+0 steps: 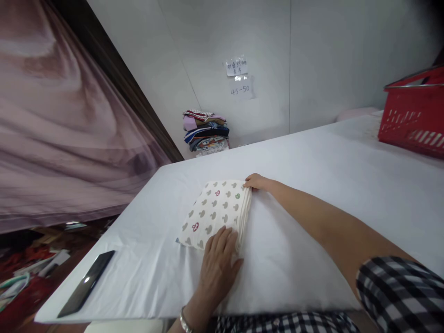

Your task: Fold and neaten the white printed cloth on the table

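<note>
A folded cream cloth (217, 210) printed with small grey and coloured shapes lies on the white table (312, 194). My left hand (218, 263) rests flat on its near corner, fingers stretched out and together. My right hand (255, 181) touches the cloth's far right corner, its fingers curled against the folded edge; whether they grip it I cannot see. A bracelet sits on my left wrist.
A dark flat phone (86, 283) lies near the table's left front edge. A red plastic basket (414, 115) stands at the far right. A stack of folded clothes (206, 131) sits against the wall. A pink curtain (62, 120) hangs at left; clutter covers the floor below.
</note>
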Demonstrator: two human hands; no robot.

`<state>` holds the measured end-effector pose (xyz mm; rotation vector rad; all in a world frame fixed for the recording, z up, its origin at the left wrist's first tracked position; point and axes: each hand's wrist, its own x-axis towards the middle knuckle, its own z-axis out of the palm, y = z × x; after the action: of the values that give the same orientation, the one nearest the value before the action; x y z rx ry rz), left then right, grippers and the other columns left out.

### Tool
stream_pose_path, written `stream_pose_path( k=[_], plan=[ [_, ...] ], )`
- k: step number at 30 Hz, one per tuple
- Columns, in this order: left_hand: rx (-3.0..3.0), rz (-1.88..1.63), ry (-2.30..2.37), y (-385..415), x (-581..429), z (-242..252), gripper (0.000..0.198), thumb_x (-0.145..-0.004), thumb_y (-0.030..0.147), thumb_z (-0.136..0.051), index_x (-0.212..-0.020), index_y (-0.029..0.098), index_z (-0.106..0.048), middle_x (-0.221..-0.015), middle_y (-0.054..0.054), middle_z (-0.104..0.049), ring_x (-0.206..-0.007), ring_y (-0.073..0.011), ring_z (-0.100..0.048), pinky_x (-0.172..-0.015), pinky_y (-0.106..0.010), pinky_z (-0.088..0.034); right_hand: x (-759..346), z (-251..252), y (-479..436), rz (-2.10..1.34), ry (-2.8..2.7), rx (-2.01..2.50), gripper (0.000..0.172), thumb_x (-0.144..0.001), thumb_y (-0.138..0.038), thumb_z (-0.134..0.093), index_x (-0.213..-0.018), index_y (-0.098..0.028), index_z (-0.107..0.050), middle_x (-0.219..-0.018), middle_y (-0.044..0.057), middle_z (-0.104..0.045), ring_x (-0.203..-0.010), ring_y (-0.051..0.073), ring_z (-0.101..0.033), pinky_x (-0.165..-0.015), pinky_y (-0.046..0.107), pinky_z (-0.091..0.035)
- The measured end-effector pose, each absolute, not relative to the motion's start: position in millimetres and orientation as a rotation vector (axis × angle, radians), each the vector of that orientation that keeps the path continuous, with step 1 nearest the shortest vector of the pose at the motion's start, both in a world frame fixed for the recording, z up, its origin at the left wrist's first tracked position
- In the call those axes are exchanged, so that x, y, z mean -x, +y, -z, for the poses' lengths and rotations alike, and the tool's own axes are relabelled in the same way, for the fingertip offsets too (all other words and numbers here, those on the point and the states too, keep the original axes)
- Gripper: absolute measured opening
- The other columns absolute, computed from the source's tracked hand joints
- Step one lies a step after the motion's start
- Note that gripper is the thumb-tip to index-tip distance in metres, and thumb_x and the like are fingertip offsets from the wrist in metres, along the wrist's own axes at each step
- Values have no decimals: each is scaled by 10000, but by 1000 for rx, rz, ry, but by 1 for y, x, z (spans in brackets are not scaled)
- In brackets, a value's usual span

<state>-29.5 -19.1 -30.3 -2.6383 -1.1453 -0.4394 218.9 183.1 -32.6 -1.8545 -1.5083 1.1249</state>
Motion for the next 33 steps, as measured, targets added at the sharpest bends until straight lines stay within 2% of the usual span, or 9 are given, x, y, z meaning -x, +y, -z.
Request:
stream_pose_path(
  k=[2,5,9,13,17,21,25,29,33],
  plan=[
    [2617,434,-1126,-17,31,33,597,-762,168,-598,-1327,137,-410,-1359,-132,-504,-1303,-300,-399,-1037,-478,-366,-217,33,183,-1123,-1519,1854,250,-748,-227,-675,-970,-115,-697,-726,44,-674,-553,114,-588,-492,177,-460],
    [2626,429,-1116,-10,34,41,593,-803,167,-550,-1367,131,-370,-1400,-139,-472,-1337,-287,-369,-1061,-482,-352,-215,31,183,-1118,-1541,1867,181,-735,-205,-666,-867,-87,-706,-640,48,-648,-523,128,-574,-475,197,-453],
    [2700,546,-1141,-2,38,47,493,-872,184,-483,-1356,167,-391,-1348,-125,-533,-1299,-265,-434,-1046,-494,-379,-213,22,182,-1098,-1555,1850,115,-707,-170,-675,-790,-93,-697,-659,60,-654,-551,137,-585,-479,198,-450],
    [2740,831,-1462,0,42,38,423,-909,242,-453,-1326,178,-426,-1265,-122,-600,-1193,-244,-546,-982,-458,-454,-211,13,179,-1050,-1537,1794,135,-700,-151,-672,-832,-124,-685,-817,73,-684,-655,131,-610,-501,170,-449],
    [2753,952,-1664,-3,43,35,391,-917,270,-447,-1301,198,-460,-1233,-109,-620,-1135,-232,-588,-941,-421,-488,-210,14,178,-1052,-1549,1785,114,-694,-131,-654,-804,-110,-678,-831,94,-684,-664,147,-615,-498,183,-447],
    [2767,810,-1384,-3,45,45,431,-909,232,-463,-1335,191,-416,-1297,-107,-579,-1242,-239,-502,-1039,-477,-404,-212,24,180,-1036,-1568,1799,145,-696,-136,-651,-837,-112,-677,-896,104,-684,-733,165,-625,-498,176,-428],
    [2756,703,-1277,-3,46,50,479,-909,214,-455,-1375,189,-348,-1320,-116,-558,-1269,-246,-473,-1039,-487,-402,-212,29,181,-1092,-1599,1800,179,-726,-195,-646,-893,-137,-680,-911,91,-689,-699,153,-627,-505,179,-440],
    [2760,545,-1149,-8,45,48,659,-847,217,-519,-1436,152,-232,-1401,-160,-465,-1334,-286,-379,-1074,-530,-338,-212,26,177,-1146,-1646,1788,177,-762,-265,-638,-888,-149,-682,-907,79,-690,-692,140,-617,-514,170,-439],
    [2674,422,-1078,-13,46,44,706,-758,28,-438,-1432,138,-257,-1494,-159,-319,-1406,-280,-225,-1119,-558,-231,-212,25,174,-1118,-1675,1798,190,-761,-289,-636,-860,-132,-676,-914,95,-679,-713,163,-609,-526,192,-430]
  ],
)
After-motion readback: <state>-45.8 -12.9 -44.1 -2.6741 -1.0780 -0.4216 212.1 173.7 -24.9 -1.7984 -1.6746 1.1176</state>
